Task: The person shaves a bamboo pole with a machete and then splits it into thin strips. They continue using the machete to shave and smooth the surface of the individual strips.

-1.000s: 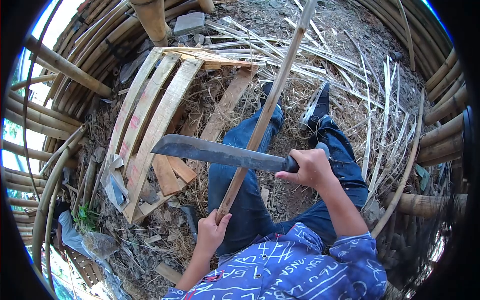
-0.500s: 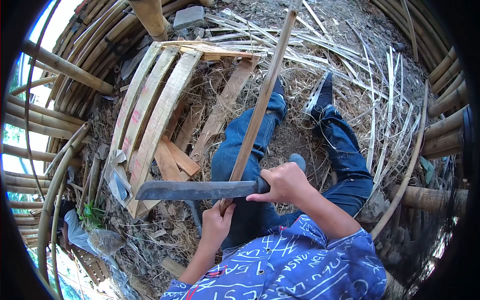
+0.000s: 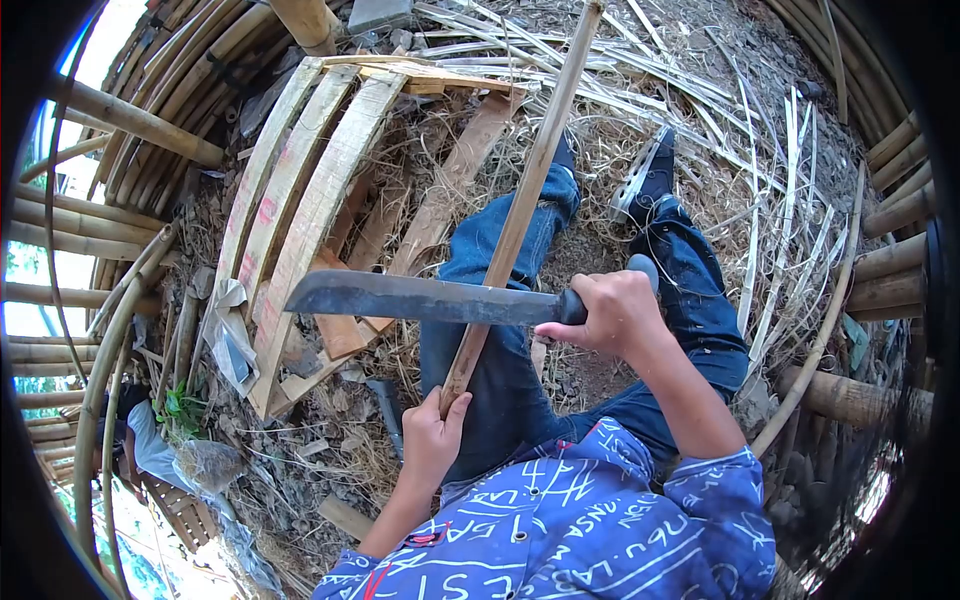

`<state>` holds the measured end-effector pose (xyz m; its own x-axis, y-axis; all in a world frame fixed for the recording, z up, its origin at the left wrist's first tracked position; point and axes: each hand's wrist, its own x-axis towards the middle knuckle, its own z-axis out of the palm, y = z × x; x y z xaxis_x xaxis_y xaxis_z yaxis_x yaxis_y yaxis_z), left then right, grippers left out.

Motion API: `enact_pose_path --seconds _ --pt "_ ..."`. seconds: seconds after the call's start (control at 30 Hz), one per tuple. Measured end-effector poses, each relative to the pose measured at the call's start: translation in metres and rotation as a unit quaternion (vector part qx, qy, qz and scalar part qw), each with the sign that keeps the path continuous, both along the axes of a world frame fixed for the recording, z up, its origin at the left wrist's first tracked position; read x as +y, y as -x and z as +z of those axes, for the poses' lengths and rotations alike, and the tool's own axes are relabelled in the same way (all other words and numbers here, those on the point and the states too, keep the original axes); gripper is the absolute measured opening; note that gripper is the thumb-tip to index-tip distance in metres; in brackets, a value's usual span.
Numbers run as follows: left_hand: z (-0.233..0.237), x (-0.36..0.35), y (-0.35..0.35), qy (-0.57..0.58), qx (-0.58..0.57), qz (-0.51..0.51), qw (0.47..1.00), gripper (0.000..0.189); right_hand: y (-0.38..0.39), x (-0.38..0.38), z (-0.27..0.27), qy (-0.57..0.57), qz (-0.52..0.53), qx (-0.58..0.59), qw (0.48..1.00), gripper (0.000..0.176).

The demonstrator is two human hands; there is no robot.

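- Machete (image 3: pixel 430 300) crossed above the wooden stick (image 3: pixel 523 200), contact unclear.
- Your right hand (image 3: pixel 622 312) gripped the machete, to the right of the stick.
- Your left hand (image 3: pixel 435 438) was closed around the stick's near end.
- Slatted wooden frame (image 3: pixel 333 180) lay left of the stick.

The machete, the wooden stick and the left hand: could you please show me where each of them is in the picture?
Machete (image 3: pixel 430 299), head view: on the middle of its blade.
Wooden stick (image 3: pixel 524 203), head view: on its shaft, above the blade.
Left hand (image 3: pixel 431 432), head view: on the back of the hand.
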<state>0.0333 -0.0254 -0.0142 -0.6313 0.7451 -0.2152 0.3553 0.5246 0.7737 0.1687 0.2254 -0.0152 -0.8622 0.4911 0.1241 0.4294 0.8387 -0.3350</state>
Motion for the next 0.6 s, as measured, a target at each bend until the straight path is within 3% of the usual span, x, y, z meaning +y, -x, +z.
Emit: enact_pose_path --seconds 0.6 --pt "-0.016 -0.012 0.008 -0.021 0.013 -0.004 1.000 0.039 -0.009 0.026 0.001 -0.053 0.031 0.027 0.998 0.069"
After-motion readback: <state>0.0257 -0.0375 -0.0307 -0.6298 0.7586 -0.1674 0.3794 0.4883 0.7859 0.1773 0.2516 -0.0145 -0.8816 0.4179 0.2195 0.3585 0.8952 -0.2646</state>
